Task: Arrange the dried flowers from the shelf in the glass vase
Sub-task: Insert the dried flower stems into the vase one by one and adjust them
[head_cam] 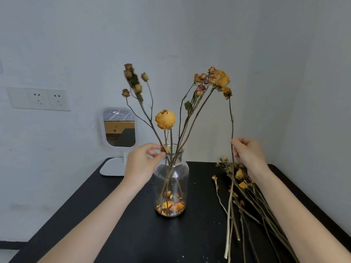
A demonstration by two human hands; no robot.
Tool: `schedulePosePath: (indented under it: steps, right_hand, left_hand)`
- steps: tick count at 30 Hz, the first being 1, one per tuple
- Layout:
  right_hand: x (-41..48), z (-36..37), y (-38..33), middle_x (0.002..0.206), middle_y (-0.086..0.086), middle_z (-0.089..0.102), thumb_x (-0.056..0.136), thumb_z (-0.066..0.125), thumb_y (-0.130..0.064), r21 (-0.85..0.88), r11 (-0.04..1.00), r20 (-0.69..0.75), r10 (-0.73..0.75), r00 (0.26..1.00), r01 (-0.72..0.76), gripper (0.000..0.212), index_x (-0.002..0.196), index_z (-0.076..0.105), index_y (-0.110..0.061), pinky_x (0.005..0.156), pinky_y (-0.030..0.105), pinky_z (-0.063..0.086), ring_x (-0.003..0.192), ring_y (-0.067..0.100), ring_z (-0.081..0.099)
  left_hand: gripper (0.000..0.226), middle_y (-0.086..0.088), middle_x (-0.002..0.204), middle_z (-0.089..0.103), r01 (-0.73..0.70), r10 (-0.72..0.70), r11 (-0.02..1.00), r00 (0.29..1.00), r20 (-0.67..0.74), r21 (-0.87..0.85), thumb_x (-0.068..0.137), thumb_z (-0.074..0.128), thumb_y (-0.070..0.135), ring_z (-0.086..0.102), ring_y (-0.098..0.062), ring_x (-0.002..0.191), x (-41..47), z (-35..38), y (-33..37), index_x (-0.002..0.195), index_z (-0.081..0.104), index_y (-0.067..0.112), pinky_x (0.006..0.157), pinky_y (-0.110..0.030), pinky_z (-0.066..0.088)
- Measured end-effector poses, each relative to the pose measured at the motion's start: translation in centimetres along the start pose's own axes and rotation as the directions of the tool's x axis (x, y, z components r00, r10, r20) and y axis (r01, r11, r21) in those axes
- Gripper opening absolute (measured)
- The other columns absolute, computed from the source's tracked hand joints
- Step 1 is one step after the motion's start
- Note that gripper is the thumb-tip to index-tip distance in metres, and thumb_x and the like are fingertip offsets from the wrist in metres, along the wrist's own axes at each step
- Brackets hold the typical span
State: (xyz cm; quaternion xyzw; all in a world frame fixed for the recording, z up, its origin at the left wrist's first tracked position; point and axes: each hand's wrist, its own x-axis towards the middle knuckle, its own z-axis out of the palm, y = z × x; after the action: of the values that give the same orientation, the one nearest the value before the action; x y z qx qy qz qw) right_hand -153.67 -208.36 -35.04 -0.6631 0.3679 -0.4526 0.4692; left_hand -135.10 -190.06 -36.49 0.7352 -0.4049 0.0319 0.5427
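A clear glass vase (171, 179) stands on the black table (133, 234), with loose petals at its bottom and several dried flower stems in it. A yellow dried rose (165, 119) rises above its mouth. My left hand (144, 162) pinches a branching stem right at the vase's rim. My right hand (247, 151) pinches a long upright stem (232, 120) with a small orange bloom at its top, held to the right of the vase. A pile of dried flowers (245, 196) lies on the table under my right forearm.
A white standing mirror (119, 128) sits at the table's back left corner, close behind my left hand. Wall sockets (39, 99) are on the left wall. White walls close in behind and on the right.
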Motion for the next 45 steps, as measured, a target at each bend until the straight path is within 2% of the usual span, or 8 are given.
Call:
schedulePosePath:
  steps: [5,10,18,23,27,29,34,45]
  right_hand:
    - [-0.2,0.4,-0.3,0.044,-0.009,0.051,0.090,0.054,-0.019,0.032,0.999,0.022,0.008,1.000,-0.008,0.011,0.083,0.062,-0.017,0.041,0.013,0.037,0.033,-0.003,0.042]
    - [-0.5,0.9,-0.7,0.054,-0.006,0.051,0.090,0.053,-0.019,0.037,0.999,0.050,0.001,0.999,-0.003,0.011,0.083,0.060,-0.018,0.045,0.017,0.036,0.039,0.001,0.040]
    - [-0.1,0.8,-2.4,0.050,-0.004,0.051,0.087,0.054,-0.012,0.072,0.995,0.040,-0.068,0.997,0.065,0.012,0.077,0.059,-0.017,0.035,0.013,0.030,0.036,0.004,0.036]
    - [0.8,0.5,-4.4,0.045,-0.005,0.055,0.084,0.055,-0.007,0.105,0.983,-0.009,-0.154,0.988,0.154,0.013,0.075,0.060,-0.014,0.036,0.013,0.033,0.035,0.003,0.041]
    - [1.3,0.6,-5.7,0.044,-0.006,0.058,0.082,0.054,-0.008,0.123,0.965,-0.050,-0.227,0.973,0.232,0.012,0.073,0.059,-0.014,0.038,0.014,0.038,0.036,0.003,0.045]
    - [1.4,0.8,-6.1,0.047,-0.005,0.059,0.082,0.054,-0.009,0.121,0.956,-0.073,-0.261,0.963,0.268,0.010,0.074,0.058,-0.014,0.041,0.014,0.041,0.039,0.003,0.047]
    - [1.6,1.2,-6.6,0.051,-0.004,0.058,0.082,0.052,-0.009,0.129,0.931,-0.128,-0.326,0.937,0.342,0.010,0.073,0.055,-0.013,0.042,0.015,0.042,0.042,0.005,0.048]
    - [1.6,1.0,-6.7,0.060,-0.003,0.047,0.087,0.047,-0.016,0.138,0.899,-0.208,-0.385,0.899,0.416,0.018,0.070,0.047,-0.021,0.055,0.024,0.037,0.052,0.004,0.044]
  left_hand:
    - [0.036,0.011,0.092,0.058,0.090,-0.092,0.994,0.995,-0.046,-0.055,0.076,0.073,0.031,0.058,-0.007,0.082,-2.2,1.8,-2.7,0.105,0.054,0.022,0.059,-0.007,0.040]
    - [0.080,-0.001,0.126,0.047,0.164,-0.167,0.982,0.986,0.023,0.095,0.064,0.072,0.059,0.043,-0.020,0.118,-1.6,4.9,-3.0,0.126,0.045,0.018,0.094,-0.038,0.044]
    - [0.074,-0.001,0.111,0.051,0.158,-0.130,0.949,0.984,-0.119,0.272,0.061,0.064,0.072,0.045,-0.022,0.108,-0.1,5.8,-2.1,0.108,0.053,0.017,0.083,-0.043,0.047]
    - [0.061,0.002,0.105,0.053,0.143,-0.142,0.969,0.990,-0.024,0.200,0.064,0.067,0.065,0.049,-0.020,0.108,0.5,4.5,-2.8,0.104,0.059,0.020,0.089,-0.050,0.046]
    - [0.040,0.007,0.102,0.056,0.146,-0.148,0.989,0.982,0.118,0.026,0.070,0.073,0.044,0.053,-0.017,0.108,1.1,3.4,-3.6,0.101,0.057,0.025,0.088,-0.032,0.043]
    - [0.047,0.012,0.104,0.056,0.174,-0.164,0.983,0.974,0.155,-0.054,0.070,0.076,0.040,0.050,-0.015,0.113,1.3,3.0,-3.7,0.107,0.051,0.026,0.085,-0.026,0.039]
    - [0.090,-0.002,0.126,0.054,0.173,-0.173,0.985,0.983,0.054,0.000,0.057,0.079,0.055,0.046,-0.023,0.121,1.4,3.0,-3.2,0.128,0.044,0.015,0.101,-0.048,0.041]
    - [0.085,-0.003,0.134,0.050,0.170,-0.167,0.978,0.985,0.032,-0.119,0.070,0.078,0.034,0.048,-0.021,0.121,1.0,3.5,-3.8,0.138,0.030,0.017,0.098,-0.037,0.041]
